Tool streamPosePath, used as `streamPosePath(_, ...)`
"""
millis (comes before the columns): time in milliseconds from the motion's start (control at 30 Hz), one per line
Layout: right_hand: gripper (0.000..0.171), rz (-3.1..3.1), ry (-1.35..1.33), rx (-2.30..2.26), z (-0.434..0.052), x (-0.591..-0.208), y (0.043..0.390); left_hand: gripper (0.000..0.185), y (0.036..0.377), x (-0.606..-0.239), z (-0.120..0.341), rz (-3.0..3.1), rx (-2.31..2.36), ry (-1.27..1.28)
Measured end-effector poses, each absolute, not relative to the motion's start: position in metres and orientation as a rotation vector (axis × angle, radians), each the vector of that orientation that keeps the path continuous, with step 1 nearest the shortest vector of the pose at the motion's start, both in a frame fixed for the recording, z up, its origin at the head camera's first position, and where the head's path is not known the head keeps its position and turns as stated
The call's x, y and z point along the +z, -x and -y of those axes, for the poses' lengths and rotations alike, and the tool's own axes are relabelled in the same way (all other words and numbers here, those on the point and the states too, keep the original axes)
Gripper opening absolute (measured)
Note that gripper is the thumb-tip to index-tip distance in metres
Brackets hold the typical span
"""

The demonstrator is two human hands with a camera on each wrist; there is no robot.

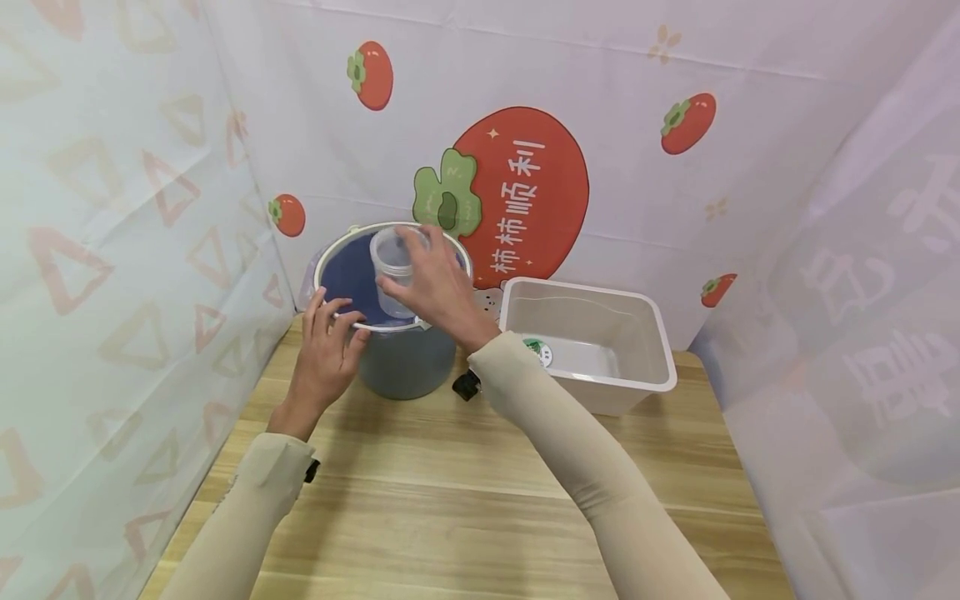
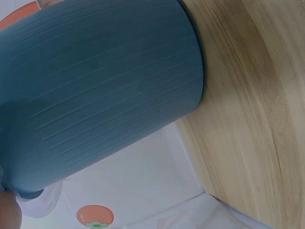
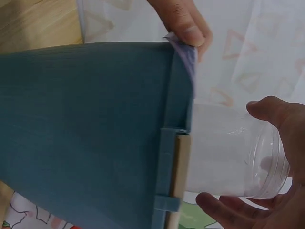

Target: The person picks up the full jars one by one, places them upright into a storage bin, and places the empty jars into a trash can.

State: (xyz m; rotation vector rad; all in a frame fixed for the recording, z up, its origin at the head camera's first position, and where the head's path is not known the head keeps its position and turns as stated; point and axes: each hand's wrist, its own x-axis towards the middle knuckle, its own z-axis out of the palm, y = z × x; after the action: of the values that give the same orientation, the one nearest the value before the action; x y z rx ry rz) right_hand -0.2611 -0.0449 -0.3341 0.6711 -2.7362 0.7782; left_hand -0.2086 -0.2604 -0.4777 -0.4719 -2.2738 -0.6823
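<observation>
Support is being given to the blue bin [image 1: 401, 358] by the left hand [image 1: 326, 354], curled on its white rim, while a clear plastic jar [image 1: 393, 271] is being gripped over its mouth by the right hand [image 1: 435, 287], steadying the bin on the worktop [image 1: 465, 475].

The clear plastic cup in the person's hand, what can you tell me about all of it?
The clear plastic cup is a see-through, roughly cylindrical tub with a ridged rim and looks empty. The right hand grips it round the sides, holding it at the mouth of the blue bin, partly lowered past the white rim, which the left hand touches.
</observation>
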Motion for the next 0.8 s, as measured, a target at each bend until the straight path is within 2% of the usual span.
streamPosePath(467, 0.084, 2.872, -0.690, 0.727, 0.060, -0.373, 0.271, 0.065, 0.207, -0.478, 0.260, 2.277, -0.686, 0.463)
streamPosePath(800, 0.086, 2.921, -0.675, 0.741, 0.062, -0.383, 0.274, 0.064, 0.209, -0.480, 0.260, 2.280, -0.686, 0.462)
